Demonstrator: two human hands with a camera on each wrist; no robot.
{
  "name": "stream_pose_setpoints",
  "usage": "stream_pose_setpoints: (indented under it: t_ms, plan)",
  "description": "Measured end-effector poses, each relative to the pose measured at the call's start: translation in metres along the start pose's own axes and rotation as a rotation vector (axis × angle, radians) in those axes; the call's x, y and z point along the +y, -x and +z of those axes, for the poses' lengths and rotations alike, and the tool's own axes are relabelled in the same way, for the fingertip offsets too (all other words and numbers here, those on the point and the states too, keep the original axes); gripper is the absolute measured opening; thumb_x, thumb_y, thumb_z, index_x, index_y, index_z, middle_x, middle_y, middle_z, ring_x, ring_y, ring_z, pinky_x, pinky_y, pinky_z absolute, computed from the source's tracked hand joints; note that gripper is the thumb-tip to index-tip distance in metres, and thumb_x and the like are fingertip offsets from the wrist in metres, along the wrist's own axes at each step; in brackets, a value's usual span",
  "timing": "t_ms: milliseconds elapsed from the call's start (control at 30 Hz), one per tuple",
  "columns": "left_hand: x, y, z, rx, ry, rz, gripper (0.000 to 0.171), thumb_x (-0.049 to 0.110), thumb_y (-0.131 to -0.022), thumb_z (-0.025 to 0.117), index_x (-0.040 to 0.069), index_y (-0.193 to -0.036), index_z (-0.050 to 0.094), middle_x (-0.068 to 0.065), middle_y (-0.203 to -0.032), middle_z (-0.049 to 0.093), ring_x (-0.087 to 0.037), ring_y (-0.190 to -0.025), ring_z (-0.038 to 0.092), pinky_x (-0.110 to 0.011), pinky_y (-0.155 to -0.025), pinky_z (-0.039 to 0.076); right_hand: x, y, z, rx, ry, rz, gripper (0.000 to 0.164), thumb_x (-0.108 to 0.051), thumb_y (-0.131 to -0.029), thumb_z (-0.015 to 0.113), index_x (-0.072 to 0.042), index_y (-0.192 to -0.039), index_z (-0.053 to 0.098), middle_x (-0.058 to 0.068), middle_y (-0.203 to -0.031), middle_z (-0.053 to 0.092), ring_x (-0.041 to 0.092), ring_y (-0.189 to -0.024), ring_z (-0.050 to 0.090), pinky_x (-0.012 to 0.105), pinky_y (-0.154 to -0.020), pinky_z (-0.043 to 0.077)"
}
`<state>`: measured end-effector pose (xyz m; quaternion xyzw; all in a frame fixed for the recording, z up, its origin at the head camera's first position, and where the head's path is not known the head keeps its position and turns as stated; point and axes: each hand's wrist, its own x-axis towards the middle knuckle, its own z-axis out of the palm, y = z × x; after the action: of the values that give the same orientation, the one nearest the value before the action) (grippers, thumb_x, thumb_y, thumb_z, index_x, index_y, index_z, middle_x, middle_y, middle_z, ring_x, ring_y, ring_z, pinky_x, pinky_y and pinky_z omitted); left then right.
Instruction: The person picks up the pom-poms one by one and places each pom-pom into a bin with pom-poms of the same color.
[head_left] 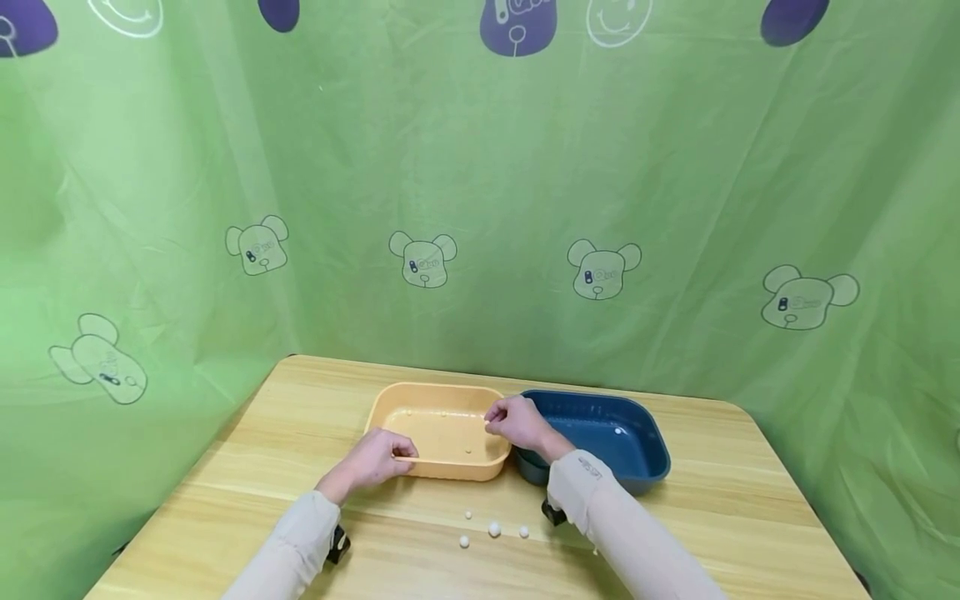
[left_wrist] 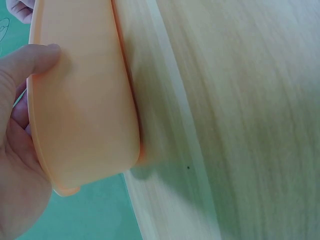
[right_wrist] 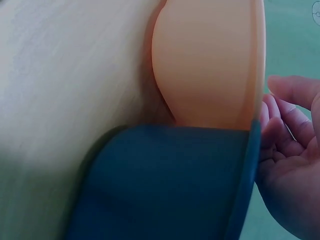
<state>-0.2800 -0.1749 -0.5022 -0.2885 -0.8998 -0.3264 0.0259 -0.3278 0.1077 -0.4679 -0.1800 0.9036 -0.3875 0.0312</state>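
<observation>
My left hand (head_left: pixel 375 458) grips the near rim of an orange plastic basin (head_left: pixel 450 470) toward its left end. In the left wrist view the thumb (left_wrist: pixel 46 57) presses the basin's outer wall while the other fingers go over the rim. My right hand (head_left: pixel 519 423) is above the basin's right end, thumb and fingertips drawn together. A small white ball (head_left: pixel 487 423) shows as a pale speck at those fingertips. Several small balls, among them a pale ball (head_left: pixel 468 451), lie on the basin's floor.
A dark blue basin (head_left: pixel 600 454) stands against the orange one's right end, with a white ball (head_left: pixel 617 431) inside. Several white balls of different sizes, the largest ball (head_left: pixel 494 529) among them, lie on the wooden table (head_left: pixel 405 550) in front. A green curtain (head_left: pixel 510 333) hangs behind.
</observation>
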Motion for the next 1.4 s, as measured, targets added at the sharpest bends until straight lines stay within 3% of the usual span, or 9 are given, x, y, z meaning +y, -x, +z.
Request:
stream_pose_setpoints:
  t_ms: [633,1400]
  plan:
    - [0.000,0.000,-0.001,-0.015,-0.018,-0.014,0.008,0.010,-0.079,0.073,0.018,-0.079,0.072,0.016,-0.071,0.063,-0.001,-0.065,0.055,-0.023,-0.064,0.048,0.001,-0.016,0.004,0.028,0.030,0.012,0.011,-0.005,-0.079,0.070,0.000,-0.089,0.071,0.000,-0.075,0.062,0.012,-0.070,0.057,0.026,-0.064,0.050]
    - [0.002,0.000,-0.002,-0.025,-0.009,-0.048,0.009,0.010,-0.079,0.072,0.019,-0.081,0.072,0.016,-0.072,0.063,-0.001,-0.066,0.056,-0.023,-0.066,0.048,-0.003,-0.017,0.004,0.032,-0.008,0.018,0.015,-0.003,-0.079,0.069,0.003,-0.093,0.070,0.002,-0.077,0.064,0.013,-0.071,0.058,0.027,-0.064,0.051]
